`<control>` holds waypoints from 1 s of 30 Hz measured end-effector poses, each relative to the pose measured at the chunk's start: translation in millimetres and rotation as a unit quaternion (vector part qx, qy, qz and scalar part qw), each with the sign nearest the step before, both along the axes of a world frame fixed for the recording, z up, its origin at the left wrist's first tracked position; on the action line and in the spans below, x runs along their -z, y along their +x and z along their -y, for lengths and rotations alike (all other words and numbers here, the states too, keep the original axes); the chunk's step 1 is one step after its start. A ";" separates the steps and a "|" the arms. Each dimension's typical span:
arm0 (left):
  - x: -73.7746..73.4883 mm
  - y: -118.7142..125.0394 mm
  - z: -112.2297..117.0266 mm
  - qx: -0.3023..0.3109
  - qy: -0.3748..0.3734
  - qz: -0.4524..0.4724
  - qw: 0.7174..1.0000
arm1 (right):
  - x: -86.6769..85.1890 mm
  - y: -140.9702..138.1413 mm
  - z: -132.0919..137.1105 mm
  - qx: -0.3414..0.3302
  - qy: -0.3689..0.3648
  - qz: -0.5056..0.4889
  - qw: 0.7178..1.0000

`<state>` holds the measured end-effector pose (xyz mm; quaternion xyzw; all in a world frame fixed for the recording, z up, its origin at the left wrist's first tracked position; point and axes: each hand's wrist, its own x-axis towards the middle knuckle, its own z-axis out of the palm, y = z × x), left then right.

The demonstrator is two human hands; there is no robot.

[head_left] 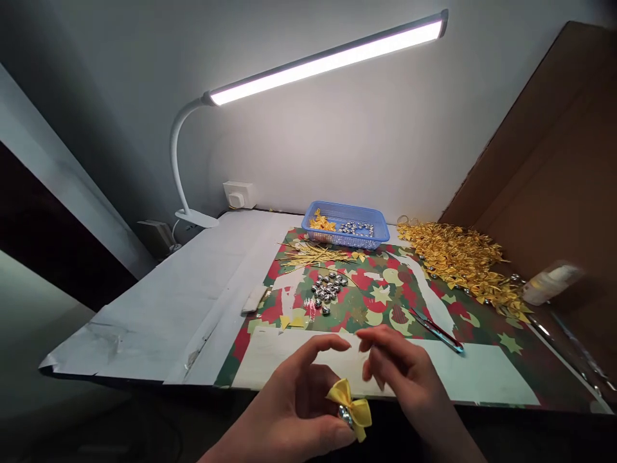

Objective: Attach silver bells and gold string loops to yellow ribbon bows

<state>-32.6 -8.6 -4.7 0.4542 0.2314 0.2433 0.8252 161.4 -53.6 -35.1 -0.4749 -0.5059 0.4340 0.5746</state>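
Bow: one yellow bow with a small silver bell on it, low in the middle, in front of the counter edge.
Left hand: the left hand pinches the bow and bell; its first finger curls up over them.
Right hand: the right hand is just beside the bow, fingers bent, tips near each other. It is blurry, so I cannot tell if its grip holds anything.
Counter: the counter has one sheet of red and green star paper on it.
Bells: a little pile of silver bells on the paper, too many and too small to count.
Scissors: one pair, right of the bells.
Basket: one blue basket at the back, with some bows and bells inside.
Bow pile: one big heap of yellow bows on the right, too many to count.
Bottle: one white bottle, far right, blurry.
Lamp: one long lamp, lit, above it all.
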 end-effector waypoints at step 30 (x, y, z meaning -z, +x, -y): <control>10.7 11.1 2.0 -0.008 -0.072 -0.056 0.996 | -0.9 -6.2 9.9 -0.012 0.138 0.149 0.979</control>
